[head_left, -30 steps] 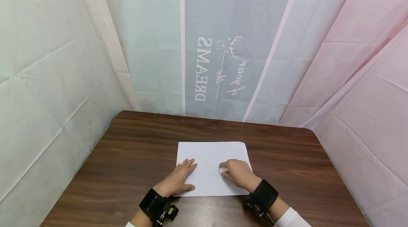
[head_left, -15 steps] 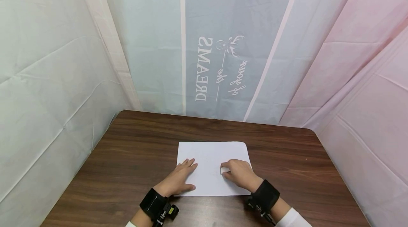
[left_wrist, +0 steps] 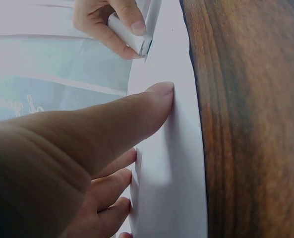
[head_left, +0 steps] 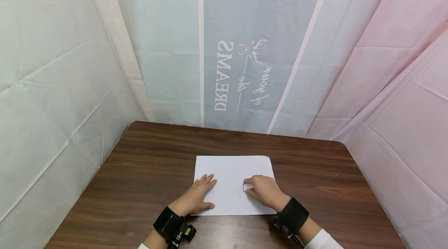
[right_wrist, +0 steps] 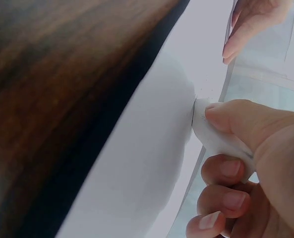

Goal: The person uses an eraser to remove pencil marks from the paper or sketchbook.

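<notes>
White paper [head_left: 227,171] on the wooden table [head_left: 157,163]
We rest our left grip [head_left: 200,193] on the paper's left side, fingers extended, thumb apart; our right grip [head_left: 264,190] pinches a white block [right_wrist: 216,133] between thumb and fingers, its edge touching the paper right of centre.

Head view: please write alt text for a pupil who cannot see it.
A person's right grip pinches a white block against a white sheet on a brown table; the left grip lies spread over the sheet's left edge.
</notes>
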Action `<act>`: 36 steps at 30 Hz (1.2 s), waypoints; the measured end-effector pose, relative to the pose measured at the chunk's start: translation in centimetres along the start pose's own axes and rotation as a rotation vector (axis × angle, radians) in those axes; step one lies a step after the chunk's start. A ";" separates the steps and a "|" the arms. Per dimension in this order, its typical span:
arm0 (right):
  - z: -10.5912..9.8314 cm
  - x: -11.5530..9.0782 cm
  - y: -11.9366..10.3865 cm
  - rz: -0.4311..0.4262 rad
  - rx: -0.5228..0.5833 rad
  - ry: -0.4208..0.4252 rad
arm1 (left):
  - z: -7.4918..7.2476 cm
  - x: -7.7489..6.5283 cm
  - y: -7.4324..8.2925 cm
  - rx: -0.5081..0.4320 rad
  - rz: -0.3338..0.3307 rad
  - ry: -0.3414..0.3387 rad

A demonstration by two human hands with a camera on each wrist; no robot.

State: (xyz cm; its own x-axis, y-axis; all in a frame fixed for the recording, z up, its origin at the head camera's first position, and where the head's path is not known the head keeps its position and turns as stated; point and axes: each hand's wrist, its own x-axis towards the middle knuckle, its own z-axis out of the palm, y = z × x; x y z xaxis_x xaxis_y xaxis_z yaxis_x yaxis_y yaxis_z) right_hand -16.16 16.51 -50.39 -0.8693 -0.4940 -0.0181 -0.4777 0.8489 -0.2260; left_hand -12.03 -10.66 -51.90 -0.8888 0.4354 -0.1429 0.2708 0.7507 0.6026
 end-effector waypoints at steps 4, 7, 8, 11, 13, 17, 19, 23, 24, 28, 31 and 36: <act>0.0 0.0 0.1 0.002 0.002 0.000 | 0.0 0.0 0.0 -0.002 -0.002 -0.003; 0.0 0.0 0.2 -0.002 0.003 0.002 | 0.0 0.0 0.1 0.003 -0.002 -0.005; 0.0 -0.1 0.2 -0.005 0.003 0.004 | -0.1 0.0 0.1 0.004 0.000 -0.005; 0.0 -0.1 0.3 -0.014 0.000 0.010 | -0.2 0.0 0.3 0.002 0.003 -0.005; -0.1 -0.2 0.3 -0.017 -0.002 0.014 | -0.3 0.0 0.3 -0.001 0.004 -0.006; -0.2 -0.3 0.3 -0.007 -0.004 0.011 | -0.2 0.0 0.3 -0.008 0.005 -0.005; -0.3 -0.3 0.3 0.003 -0.002 0.008 | -0.2 0.0 0.3 -0.007 0.003 -0.006; -0.3 -0.4 0.3 0.018 0.008 0.003 | -0.2 0.0 0.2 -0.008 0.004 -0.004; -0.3 -0.4 0.3 0.020 0.010 0.003 | -0.2 0.0 0.2 -0.005 0.003 -0.004; -0.2 -0.4 0.3 0.022 0.021 0.000 | -0.2 -0.1 0.3 -0.007 0.002 -0.004; -0.1 -0.3 0.3 0.021 0.028 0.001 | -0.2 -0.1 0.3 -0.005 0.000 -0.007; -0.1 -0.3 0.3 0.021 0.031 0.009 | -0.2 -0.2 0.4 -0.002 0.001 -0.011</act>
State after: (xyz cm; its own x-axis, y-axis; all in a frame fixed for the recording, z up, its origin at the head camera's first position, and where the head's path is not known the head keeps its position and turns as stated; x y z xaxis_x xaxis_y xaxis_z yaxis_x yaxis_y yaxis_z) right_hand -16.04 16.92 -50.39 -0.8804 -0.4739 -0.0145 -0.4549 0.8530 -0.2559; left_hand -11.88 -10.59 -51.47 -0.8842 0.4420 -0.1509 0.2711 0.7489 0.6047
